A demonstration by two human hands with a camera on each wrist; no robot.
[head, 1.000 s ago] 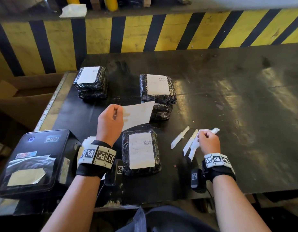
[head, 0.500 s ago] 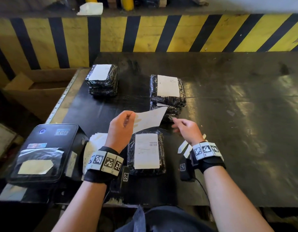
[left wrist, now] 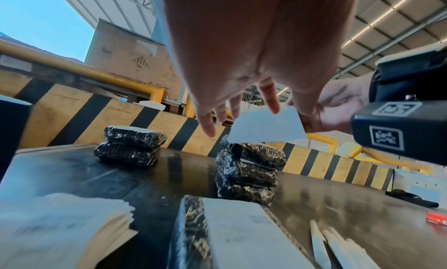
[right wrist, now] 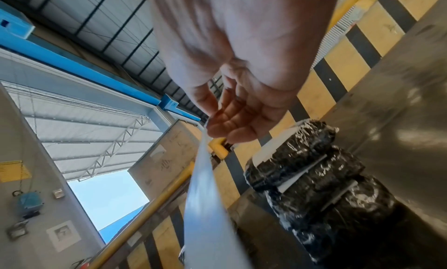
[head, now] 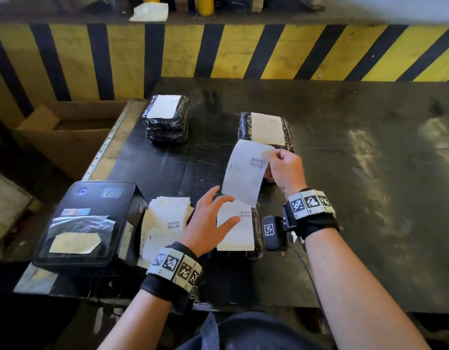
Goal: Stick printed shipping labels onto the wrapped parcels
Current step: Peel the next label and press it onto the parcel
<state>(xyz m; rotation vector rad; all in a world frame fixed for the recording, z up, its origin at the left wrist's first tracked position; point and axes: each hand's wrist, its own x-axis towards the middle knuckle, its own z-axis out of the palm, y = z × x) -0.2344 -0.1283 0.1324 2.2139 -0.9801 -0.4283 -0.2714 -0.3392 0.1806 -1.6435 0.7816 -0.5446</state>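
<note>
Print on the held label (head: 244, 170) too small to read; same for the label stack (head: 162, 223) by the printer (head: 92, 223). Held label covers the lower parcels of the right stack (head: 266, 130) in head view. Left hand (head: 208, 221) hides part of the near parcel (head: 239, 227). Right wrist view: label (right wrist: 205, 206) edge-on, blurred, cut off at bottom; right hand (right wrist: 232, 108) grip point on it unclear. Left wrist view: white strips (left wrist: 336, 248) cut off by bottom edge, near parcel (left wrist: 232, 235) blurred.
</note>
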